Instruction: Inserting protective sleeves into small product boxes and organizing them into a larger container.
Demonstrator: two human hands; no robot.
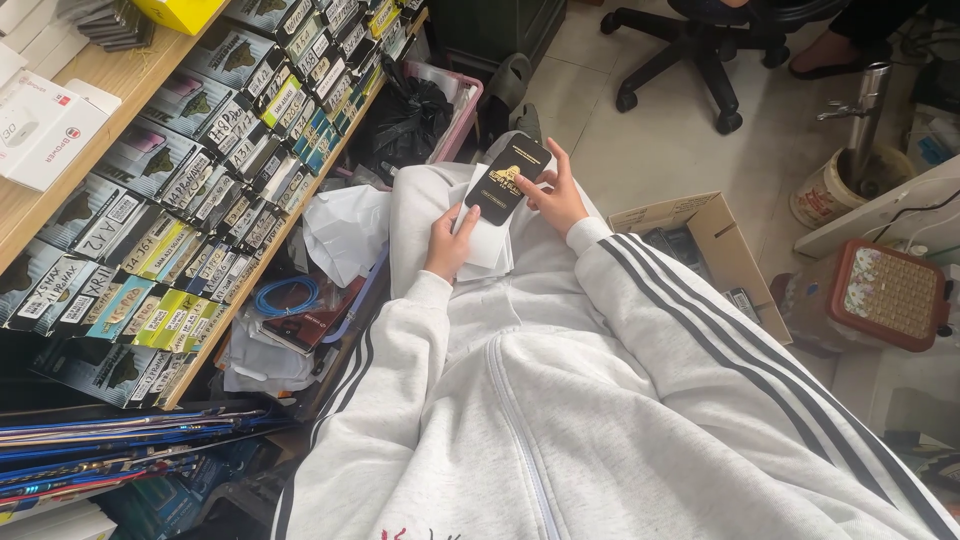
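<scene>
Over the lap, far of the grey zip jacket, both hands meet on one item. Right hand (556,195): fingers curled around the right edge of a flat black packet (508,178) with gold print, thumb on its face; closed on it, holding it tilted. Left hand (449,243): closed around the near-left corner of a small stack of white sleeves (490,245) that sits directly under the black packet, touching it. Judgement: the packet is being paired with or drawn from the white stack; a clean result calls for keeping the left grip firm on the stack while the right slides the packet by its edges only, no pressure on the flat face. Outward, left: loose white wrapping paper (345,230), a coil of blue cable (286,296), then a wooden shelf (60,75) whose edge carries rows of similar flat boxed packets (215,180), labelled. Outward, right: an open cardboard box (715,250) on the tiled floor, a red-rimmed stool (885,293) further right, an office chair base (700,50) far.
</scene>
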